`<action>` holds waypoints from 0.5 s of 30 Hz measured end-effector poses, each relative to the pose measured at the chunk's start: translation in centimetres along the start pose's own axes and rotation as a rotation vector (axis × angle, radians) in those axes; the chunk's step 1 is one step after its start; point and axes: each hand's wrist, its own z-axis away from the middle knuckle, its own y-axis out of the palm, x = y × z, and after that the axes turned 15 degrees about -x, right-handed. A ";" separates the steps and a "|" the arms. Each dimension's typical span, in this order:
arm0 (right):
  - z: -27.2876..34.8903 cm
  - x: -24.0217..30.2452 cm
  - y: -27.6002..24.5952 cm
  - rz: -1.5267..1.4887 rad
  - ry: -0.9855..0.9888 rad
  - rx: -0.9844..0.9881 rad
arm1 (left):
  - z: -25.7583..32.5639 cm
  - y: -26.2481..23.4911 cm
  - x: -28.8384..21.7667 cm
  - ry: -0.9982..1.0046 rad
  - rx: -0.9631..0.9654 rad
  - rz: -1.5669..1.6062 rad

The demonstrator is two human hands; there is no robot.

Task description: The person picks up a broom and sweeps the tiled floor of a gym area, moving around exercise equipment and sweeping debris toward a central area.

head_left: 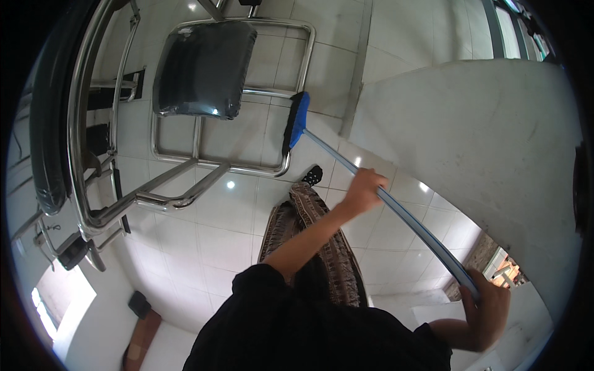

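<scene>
A broom (427, 236) with a long grey-blue handle slants across the view from lower right to upper middle. Around the middle of the handle my left hand (365, 190) is closed. My right hand (486, 309) grips the handle near its upper end, at the lower right. The blue broom head (299, 117) with dark bristles is down by the chrome base tube of a barber-style chair (281, 170), seemingly against it or right above it; which of these I cannot tell. A dark padded footrest or seat (204, 69) covers part of that base.
At the left stands a large chrome frame (77, 123) with dark padding. A pale wall or counter surface (470, 117) curves along the right side. White floor tiles (229, 222) lie under the chair and around my foot (312, 175). A dark box-like object (140, 304) is at the lower left.
</scene>
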 end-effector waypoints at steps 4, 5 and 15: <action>2.6 -1.1 -1.0 0.059 0.099 0.082 | 1.2 1.1 -2.6 0.032 0.169 0.039; 3.0 -1.2 -1.0 0.040 0.137 0.116 | 1.9 1.7 -2.4 0.043 0.182 0.093; 11.2 -2.4 14.4 -0.245 0.464 0.115 | 10.0 5.0 7.2 0.220 0.672 -0.180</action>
